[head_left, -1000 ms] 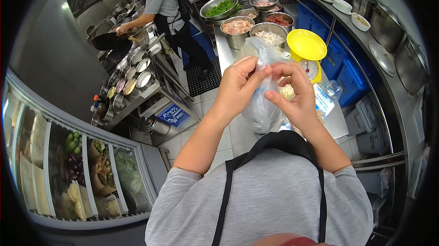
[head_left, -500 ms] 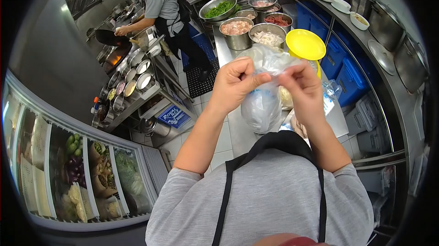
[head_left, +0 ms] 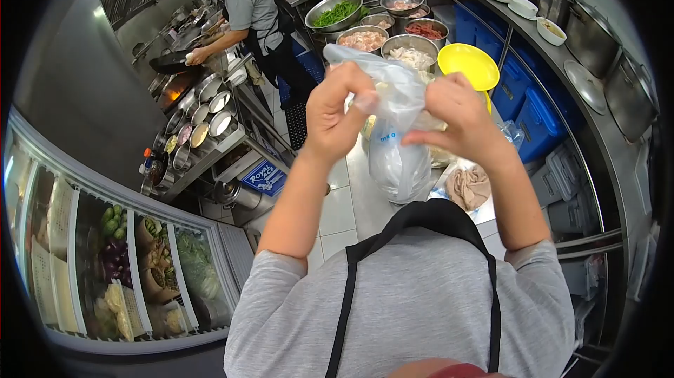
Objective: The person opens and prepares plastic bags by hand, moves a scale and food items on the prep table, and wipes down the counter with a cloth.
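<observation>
Translucent plastic forms the bag (head_left: 399,171), whose bulging lower part we see upright at the near end of the steel counter (head_left: 359,180), its loose top raised between both hands. We note the left hand (head_left: 337,107) with fingers curled, thumb and forefinger pinching the plastic. On the right hand (head_left: 460,119), the fingers bend against the bag and the thumb stretches apart; blur keeps us from telling whether they grip. Rightward we find a crumpled beige item (head_left: 468,187); beyond, a yellow pan (head_left: 468,67); leftward, a co-worker (head_left: 249,9) beside a wok (head_left: 168,62).
</observation>
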Demonstrator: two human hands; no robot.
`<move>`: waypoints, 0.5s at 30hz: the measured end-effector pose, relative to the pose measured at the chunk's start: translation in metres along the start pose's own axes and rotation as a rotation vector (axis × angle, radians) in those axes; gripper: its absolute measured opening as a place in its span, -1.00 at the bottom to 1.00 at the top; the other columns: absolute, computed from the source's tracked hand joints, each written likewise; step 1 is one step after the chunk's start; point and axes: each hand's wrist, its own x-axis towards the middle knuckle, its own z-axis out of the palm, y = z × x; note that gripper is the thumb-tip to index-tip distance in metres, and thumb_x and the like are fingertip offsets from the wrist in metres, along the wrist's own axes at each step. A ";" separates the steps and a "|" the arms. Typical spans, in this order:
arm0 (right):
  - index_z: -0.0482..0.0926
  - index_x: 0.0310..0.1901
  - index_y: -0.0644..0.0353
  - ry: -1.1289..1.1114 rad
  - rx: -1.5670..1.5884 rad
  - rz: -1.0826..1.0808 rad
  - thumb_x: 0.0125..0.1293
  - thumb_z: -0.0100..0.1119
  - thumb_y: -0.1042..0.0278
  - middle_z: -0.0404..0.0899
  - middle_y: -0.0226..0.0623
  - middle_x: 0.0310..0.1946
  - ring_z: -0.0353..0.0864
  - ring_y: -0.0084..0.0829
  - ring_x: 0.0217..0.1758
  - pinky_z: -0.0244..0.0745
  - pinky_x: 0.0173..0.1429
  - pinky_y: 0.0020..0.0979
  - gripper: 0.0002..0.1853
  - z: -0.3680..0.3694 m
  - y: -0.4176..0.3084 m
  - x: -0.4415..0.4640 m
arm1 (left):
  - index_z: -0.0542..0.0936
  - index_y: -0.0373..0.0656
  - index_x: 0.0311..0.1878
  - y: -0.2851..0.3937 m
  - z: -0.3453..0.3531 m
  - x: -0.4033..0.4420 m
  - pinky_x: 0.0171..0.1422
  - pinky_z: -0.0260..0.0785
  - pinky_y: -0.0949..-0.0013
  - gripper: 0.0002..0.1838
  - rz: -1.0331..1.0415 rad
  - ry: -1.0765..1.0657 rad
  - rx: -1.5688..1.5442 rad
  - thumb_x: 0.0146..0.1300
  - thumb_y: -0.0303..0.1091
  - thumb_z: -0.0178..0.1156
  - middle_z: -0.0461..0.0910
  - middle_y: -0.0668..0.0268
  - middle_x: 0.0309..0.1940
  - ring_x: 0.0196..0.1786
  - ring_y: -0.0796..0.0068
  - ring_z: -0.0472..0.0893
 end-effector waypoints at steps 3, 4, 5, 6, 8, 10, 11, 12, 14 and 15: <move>0.41 -0.37 0.11 -0.064 -0.311 -0.083 -0.12 0.33 -0.06 0.38 -0.38 -0.44 0.41 -0.37 -0.31 0.16 -0.17 -0.37 -0.54 -0.003 0.019 0.006 | 0.46 -0.09 -0.58 -0.003 -0.026 0.008 0.21 -0.10 0.13 -0.75 0.080 -0.424 1.152 0.11 -0.21 0.19 0.44 0.44 -0.57 -0.32 0.41 0.44; 0.42 -0.36 0.10 -0.132 -0.326 -0.016 -0.12 0.30 -0.11 0.42 -0.40 -0.41 0.43 -0.34 -0.27 0.15 -0.13 -0.31 -0.53 -0.004 0.025 0.004 | 0.46 -0.09 -0.58 -0.011 -0.031 0.001 0.21 -0.10 0.13 -0.75 0.082 -0.425 1.153 0.11 -0.21 0.19 0.44 0.44 -0.57 -0.32 0.41 0.44; 0.42 -0.29 0.12 -0.205 -0.258 0.040 -0.09 0.26 -0.17 0.43 -0.37 -0.38 0.44 -0.34 -0.23 0.15 -0.11 -0.31 -0.48 -0.004 0.026 0.001 | 0.48 -0.09 -0.55 -0.018 -0.036 -0.007 0.24 -0.15 0.08 -0.77 0.084 -0.449 1.145 0.12 -0.20 0.19 0.50 0.44 -0.48 -0.19 0.41 0.47; 0.42 -0.29 0.12 -0.200 -0.263 0.036 -0.09 0.26 -0.17 0.43 -0.37 -0.38 0.44 -0.34 -0.23 0.15 -0.11 -0.31 -0.48 -0.001 0.024 -0.002 | 0.51 -0.09 -0.51 -0.024 -0.041 -0.015 0.28 -0.19 0.03 -0.79 0.086 -0.473 1.136 0.12 -0.19 0.19 0.56 0.44 -0.40 -0.07 0.41 0.49; 0.41 -0.24 0.16 -0.185 0.024 0.108 -0.08 0.29 -0.14 0.42 -0.32 -0.38 0.43 -0.31 -0.23 0.16 -0.08 -0.30 -0.45 0.005 0.017 -0.013 | 0.50 -0.12 -0.45 -0.019 -0.040 -0.035 0.32 -0.29 -0.07 -0.72 -0.138 -0.505 0.932 0.09 -0.10 0.21 0.56 0.38 -0.16 0.19 0.36 0.39; 0.39 -0.23 0.20 -0.147 0.056 0.115 -0.08 0.33 -0.04 0.41 -0.29 -0.37 0.43 -0.29 -0.23 0.19 -0.08 -0.31 -0.47 0.011 0.005 -0.020 | 0.47 -0.12 -0.49 -0.016 -0.026 -0.048 0.27 -0.16 0.01 -0.70 -0.066 -0.391 0.928 0.05 -0.09 0.25 0.53 0.38 -0.18 0.10 0.30 0.42; 0.39 -0.23 0.21 -0.102 0.088 0.125 -0.09 0.35 0.02 0.41 -0.29 -0.38 0.43 -0.28 -0.24 0.21 -0.09 -0.32 -0.49 0.016 0.002 -0.024 | 0.45 -0.12 -0.50 -0.017 -0.019 -0.055 0.26 -0.11 0.03 -0.68 -0.047 -0.350 0.926 0.03 -0.09 0.27 0.52 0.37 -0.19 0.06 0.27 0.43; 0.39 -0.24 0.22 -0.056 0.120 0.134 -0.10 0.37 0.08 0.41 -0.29 -0.39 0.42 -0.28 -0.25 0.22 -0.09 -0.33 -0.50 0.020 -0.001 -0.027 | 0.43 -0.11 -0.51 -0.017 -0.016 -0.061 0.18 -0.02 0.11 -0.69 -0.045 -0.275 0.854 -0.01 -0.12 0.30 0.49 0.38 -0.23 -0.04 0.28 0.42; 0.39 -0.27 0.23 -0.068 0.168 0.187 -0.08 0.36 0.22 0.39 -0.30 -0.41 0.41 -0.27 -0.26 0.25 -0.11 -0.35 -0.59 0.022 -0.004 -0.033 | 0.41 -0.10 -0.52 -0.018 -0.013 -0.072 0.09 0.07 0.19 -0.69 -0.044 -0.202 0.782 -0.05 -0.15 0.33 0.46 0.38 -0.28 -0.14 0.29 0.41; 0.40 -0.29 0.21 -0.087 0.181 0.189 -0.06 0.34 0.25 0.39 -0.30 -0.41 0.40 -0.28 -0.26 0.25 -0.12 -0.35 -0.63 0.026 -0.002 -0.039 | 0.41 -0.12 -0.50 -0.018 -0.011 -0.078 0.01 0.14 0.23 -0.69 0.077 -0.205 0.880 -0.10 -0.21 0.36 0.43 0.36 -0.34 -0.20 0.29 0.39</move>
